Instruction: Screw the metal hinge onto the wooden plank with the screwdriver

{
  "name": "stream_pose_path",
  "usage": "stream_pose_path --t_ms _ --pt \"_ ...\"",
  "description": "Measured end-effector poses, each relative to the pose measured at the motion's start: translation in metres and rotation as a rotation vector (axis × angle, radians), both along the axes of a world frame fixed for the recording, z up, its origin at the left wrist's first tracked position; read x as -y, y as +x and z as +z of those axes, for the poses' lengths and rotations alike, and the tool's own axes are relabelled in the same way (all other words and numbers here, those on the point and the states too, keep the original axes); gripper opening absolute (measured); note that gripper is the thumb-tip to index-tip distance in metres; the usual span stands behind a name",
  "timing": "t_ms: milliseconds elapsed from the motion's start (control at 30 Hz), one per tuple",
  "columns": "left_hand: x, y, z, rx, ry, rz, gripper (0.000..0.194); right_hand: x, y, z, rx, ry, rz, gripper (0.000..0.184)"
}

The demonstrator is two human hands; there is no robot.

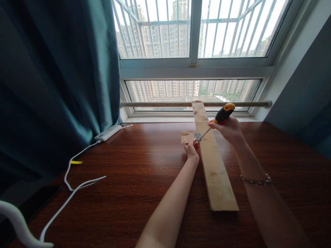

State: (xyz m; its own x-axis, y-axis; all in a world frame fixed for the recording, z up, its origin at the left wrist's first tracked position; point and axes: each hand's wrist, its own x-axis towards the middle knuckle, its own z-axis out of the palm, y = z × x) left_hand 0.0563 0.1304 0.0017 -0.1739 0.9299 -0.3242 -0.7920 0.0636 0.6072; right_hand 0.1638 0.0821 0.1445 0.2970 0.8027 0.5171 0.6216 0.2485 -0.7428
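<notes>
A long wooden board (pixel 216 165) lies on the table, its far end at the window rail. Against its left side sits a short wooden piece (pixel 186 136). A metal hinge (pixel 197 136) spans the joint between the two. My right hand (pixel 230 129) is closed around the black and yellow handle of a screwdriver (pixel 221 115), which is tilted so that its tip meets the hinge's right side. My left hand (pixel 192 150) is at the hinge's near edge, fingers bent together against the wood; whatever they pinch is hidden.
A brown wooden table (pixel 144 179) carries everything. At the left lie a white power strip (pixel 108 133), a white cable (pixel 68 172) and a yellow strip (pixel 76 162). A dark flat object (pixel 40 203) rests by the left edge. Behind are a blue curtain (pixel 85 62) and a metal rail (pixel 160 104).
</notes>
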Motion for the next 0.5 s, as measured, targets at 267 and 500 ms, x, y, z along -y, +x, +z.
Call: stream_pose_path --t_ms 267,500 --pt "0.000 0.000 -0.001 -0.004 0.005 -0.013 0.016 0.006 0.002 0.004 -0.196 -0.063 0.343 0.038" --pt "0.003 -0.001 0.003 0.008 0.001 -0.013 0.015 0.018 0.003 0.013 -0.145 -0.108 0.366 0.041"
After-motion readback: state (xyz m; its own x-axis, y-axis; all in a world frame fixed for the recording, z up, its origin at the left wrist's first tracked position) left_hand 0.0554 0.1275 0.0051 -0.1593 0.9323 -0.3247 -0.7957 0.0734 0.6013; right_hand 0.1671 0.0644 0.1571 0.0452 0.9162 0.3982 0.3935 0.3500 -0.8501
